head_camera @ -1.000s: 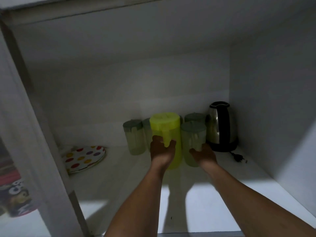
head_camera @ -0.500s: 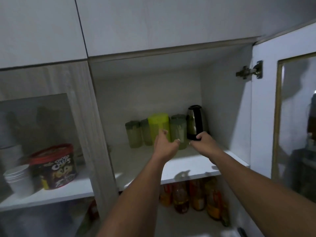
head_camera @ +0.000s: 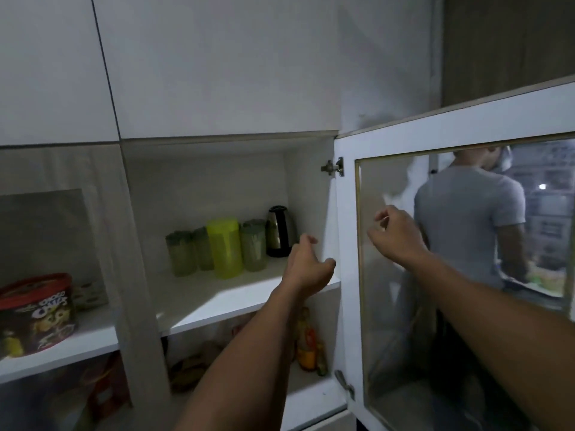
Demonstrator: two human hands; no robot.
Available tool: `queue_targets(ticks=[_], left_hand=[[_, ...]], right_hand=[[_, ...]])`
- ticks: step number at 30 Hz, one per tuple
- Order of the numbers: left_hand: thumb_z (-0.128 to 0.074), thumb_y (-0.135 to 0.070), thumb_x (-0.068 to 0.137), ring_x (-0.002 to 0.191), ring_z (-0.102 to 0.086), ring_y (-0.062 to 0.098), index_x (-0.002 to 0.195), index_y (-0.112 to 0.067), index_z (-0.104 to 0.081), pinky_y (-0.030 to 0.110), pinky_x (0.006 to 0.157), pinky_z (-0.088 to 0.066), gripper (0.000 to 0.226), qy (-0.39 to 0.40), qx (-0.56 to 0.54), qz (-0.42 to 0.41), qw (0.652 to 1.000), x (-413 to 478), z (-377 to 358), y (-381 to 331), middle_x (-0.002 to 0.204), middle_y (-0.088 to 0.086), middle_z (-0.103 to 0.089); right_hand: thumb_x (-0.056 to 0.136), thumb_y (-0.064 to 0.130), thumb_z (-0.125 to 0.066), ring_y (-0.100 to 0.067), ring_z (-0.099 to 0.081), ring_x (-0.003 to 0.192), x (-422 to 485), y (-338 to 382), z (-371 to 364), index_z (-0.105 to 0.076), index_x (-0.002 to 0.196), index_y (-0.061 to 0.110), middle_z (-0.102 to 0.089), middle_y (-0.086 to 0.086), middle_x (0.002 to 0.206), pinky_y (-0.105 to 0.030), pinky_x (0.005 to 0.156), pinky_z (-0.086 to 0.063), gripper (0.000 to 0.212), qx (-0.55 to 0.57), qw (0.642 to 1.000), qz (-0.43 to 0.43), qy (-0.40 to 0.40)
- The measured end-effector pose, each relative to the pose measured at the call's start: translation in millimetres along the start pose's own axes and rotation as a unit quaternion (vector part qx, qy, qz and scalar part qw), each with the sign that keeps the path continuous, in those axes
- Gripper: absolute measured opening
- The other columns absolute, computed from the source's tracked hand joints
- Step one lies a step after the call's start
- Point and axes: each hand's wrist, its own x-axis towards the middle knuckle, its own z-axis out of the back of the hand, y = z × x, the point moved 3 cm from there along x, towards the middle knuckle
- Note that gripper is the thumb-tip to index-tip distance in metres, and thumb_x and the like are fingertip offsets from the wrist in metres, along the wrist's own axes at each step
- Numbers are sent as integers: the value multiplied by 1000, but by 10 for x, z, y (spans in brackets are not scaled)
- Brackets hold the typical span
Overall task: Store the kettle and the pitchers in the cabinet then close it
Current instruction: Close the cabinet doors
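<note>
Both hands have come off the pitchers and out of the cabinet since half a second ago, and our view has swung right toward the door. Our left hand hangs just past the shelf edge, fingers loosely curled and holding nothing. Our right hand is in front of the glass, fingers half curled and empty; we cannot tell whether they touch the pane.

Kettle and pitchers stand in a tight row well beyond our left fingers, at the back of the shelf, so we judge the storing done and only the closing left.

The risk is in the swing. Our left hand sits near the hinge side, beside the frame, and could be pinched if the door comes round before we pull it clear. Pushing on the glass rather than the frame could slam it and rattle the closely packed pitchers.
</note>
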Motion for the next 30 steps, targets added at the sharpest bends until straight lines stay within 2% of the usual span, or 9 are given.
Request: queue_targets(ticks=[3,7,10,14,18,20,23,26,30], left_hand=[[-67,-31,90,117,-55,24,142,-22,-40,37,93,-51,60,20,-6,-29,999,-122,-415,-434,141,10,-50],[-69,-29,90,129,-51,27,144,-26,-39,42,102,-51,63,57,-28,-62,996,-271,-1052,-1058,148,7,-46],[-70,-33,86,127,-49,26,141,-28,-40,46,103,-50,63,78,-14,-109,991,-400,-1591,-1530,143,5,-46],[-70,-43,83,130,-48,27,144,-29,-37,48,105,-49,71,95,22,-157,983,-617,-2290,-2055,147,3,-42],[-66,-43,90,138,-41,25,150,-24,-31,46,113,-42,72,67,61,-215,973,-910,-2748,-2419,155,0,-35],[-66,-42,91,140,-39,24,151,-25,-30,43,114,-41,73,64,80,-240,965,-1012,-2878,-2523,158,-2,-32],[-69,-41,90,141,-40,25,150,-25,-32,40,109,-44,72,62,89,-239,965,-1077,-2965,-2577,160,-3,-27],[-71,-45,88,138,-44,26,151,-26,-30,37,106,-48,77,37,97,-241,965,-1127,-2967,-2546,158,-2,-28],[-70,-58,82,128,-52,27,157,-25,-17,40,99,-54,97,-5,113,-256,960,-1252,-2795,-2445,155,3,-32]], right_hand=[[83,23,-63,-27,-59,93,-43,-177,622,-58,101,20,-61,-8,103,-41,82,-52,19,-22,997,18,-73],[84,13,-58,-30,-56,92,-181,-435,1451,-57,93,14,-60,-12,99,-42,77,-52,9,-81,973,74,-205],[82,15,-60,-29,-52,98,-263,-690,1970,-58,99,14,-56,-12,105,-39,78,-47,17,-144,943,90,-285],[79,20,-61,-31,-48,109,-319,-1039,2426,-53,107,13,-50,-13,114,-44,85,-43,29,-134,918,76,-367],[81,26,-59,-28,-47,114,-333,-1201,2629,-53,113,12,-50,-12,121,-36,87,-35,36,-84,910,71,-401],[84,25,-54,-28,-51,112,-306,-1295,2697,-51,119,11,-52,-12,122,-37,87,-39,37,-13,918,51,-393],[95,23,-44,-26,-60,89,-294,-1442,2770,-50,124,13,-63,-6,101,-37,73,-43,31,104,932,12,-347],[98,17,-41,-20,-55,73,-379,-1455,2850,-59,115,10,-58,3,80,-37,67,-43,26,123,926,17,-356],[96,15,-45,-9,-49,63,-455,-1317,2909,-66,93,9,-59,-1,76,-29,56,-34,22,165,922,34,-349]])
